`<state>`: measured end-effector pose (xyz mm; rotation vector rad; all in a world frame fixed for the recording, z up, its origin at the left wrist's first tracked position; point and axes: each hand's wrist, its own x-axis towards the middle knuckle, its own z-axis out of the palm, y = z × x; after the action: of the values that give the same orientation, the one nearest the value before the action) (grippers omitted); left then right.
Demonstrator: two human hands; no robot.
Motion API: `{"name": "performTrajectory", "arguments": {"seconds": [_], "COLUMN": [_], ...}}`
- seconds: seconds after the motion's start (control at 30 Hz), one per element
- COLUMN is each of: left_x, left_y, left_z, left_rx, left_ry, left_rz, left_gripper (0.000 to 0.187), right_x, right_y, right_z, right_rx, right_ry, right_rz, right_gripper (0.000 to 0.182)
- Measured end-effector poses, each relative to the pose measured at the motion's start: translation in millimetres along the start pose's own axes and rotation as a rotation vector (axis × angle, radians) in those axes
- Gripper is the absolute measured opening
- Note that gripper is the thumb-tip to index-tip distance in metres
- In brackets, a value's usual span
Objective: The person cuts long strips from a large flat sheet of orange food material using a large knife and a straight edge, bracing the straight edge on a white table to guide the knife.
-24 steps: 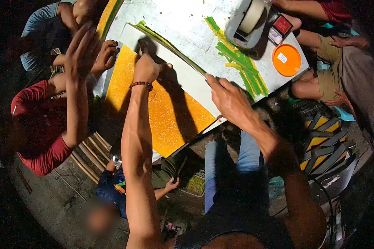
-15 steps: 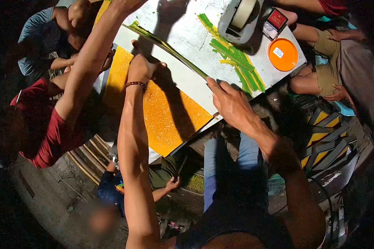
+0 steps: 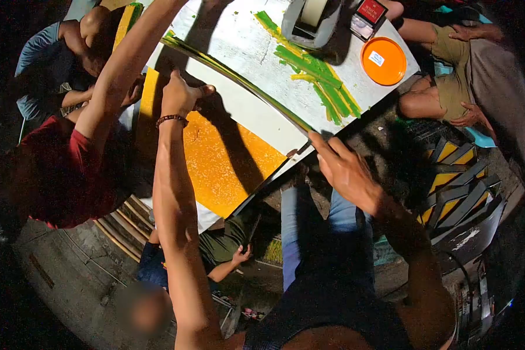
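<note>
An orange sheet with pale speckles (image 3: 227,157) lies at the near left of the white table. My left hand (image 3: 181,95), a beaded bracelet on its wrist, presses down near the sheet's upper left part, thumb and index finger apart. Closed around the near right end of a long, thin green and yellow strip (image 3: 233,71) is my right hand (image 3: 347,175), at the table's near edge. The strip runs diagonally over a white surface (image 3: 256,111) to a co-worker's forearm (image 3: 125,70), whose hand is out of frame.
Green and yellow strips (image 3: 318,73) lie beyond mine. A tape dispenser (image 3: 300,26), a red and white pack (image 3: 368,13) and an orange round lid (image 3: 384,61) stand at the back right. Other people sit around; black and yellow pieces (image 3: 455,186) are at the right.
The long strip's near end and my right hand have moved slightly right and down in view. The table and my left hand appear shifted left.
</note>
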<state>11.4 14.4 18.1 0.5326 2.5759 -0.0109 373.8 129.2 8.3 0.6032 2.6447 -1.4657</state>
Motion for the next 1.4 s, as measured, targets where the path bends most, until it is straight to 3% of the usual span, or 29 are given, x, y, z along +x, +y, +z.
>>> {"name": "performTrajectory", "arguments": {"seconds": [0.07, 0.17, 0.27, 0.37, 0.4, 0.57, 0.63, 0.73, 0.93, 1.07, 1.17, 1.23, 1.4], "left_x": [7, 3, 3, 2, 0, 1, 1, -2, -3, 2, 2, 1, 1], "left_y": [-9, -6, -7, -9, -4, -2, -2, -1, 2, -7, -7, -8, -4], "left_z": [3, 3, 2, 6, 1, -1, 2, 0, 1, 3, 2, 3, 1], "left_rx": [-0.091, -0.210, -0.093, -0.131, -0.119, -0.011, -0.043, -0.138, -0.115, -0.152, -0.141, -0.130, -0.125], "left_ry": [-0.031, -0.059, -0.014, -0.014, -0.103, -0.050, -0.011, -0.062, -0.053, -0.059, -0.070, -0.065, -0.077], "left_rz": [-0.018, -0.024, 0.074, 0.070, -0.010, 0.053, 0.112, 0.072, 0.057, 0.087, 0.079, 0.094, 0.056], "left_gripper": [0.100, 0.101, 0.085, 0.125, 0.134, 0.130, 0.128, 0.128, 0.126, 0.124, 0.125, 0.125, 0.127], "right_x": [-3, 1, -33, -31, -24, -53, -52, -43, -78, -58, -66, -95, -58], "right_y": [6, -6, 5, 6, 7, 20, 19, 20, 29, 37, 45, 43, 57], "right_z": [5, -7, -8, -9, -8, -5, -12, -7, -8, -2, 8, 6, 10], "right_rx": [-0.022, -0.007, 0.005, -0.004, 0.021, 0.007, -0.029, 0.025, -0.045, 0.123, 0.090, -0.010, 0.112], "right_ry": [0.072, -0.095, -0.050, -0.048, -0.073, 0.033, -0.023, -0.085, 0.025, -0.022, 0.083, 0.046, -0.029], "right_rz": [-0.109, 0.077, 0.060, 0.067, 0.078, 0.008, 0.040, 0.081, 0.104, 0.078, -0.067, 0.209, 0.095], "right_gripper": [0.056, 0.056, 0.057, 0.056, 0.058, 0.059, 0.060, 0.060, 0.059, 0.058, 0.059, 0.063, 0.061]}}
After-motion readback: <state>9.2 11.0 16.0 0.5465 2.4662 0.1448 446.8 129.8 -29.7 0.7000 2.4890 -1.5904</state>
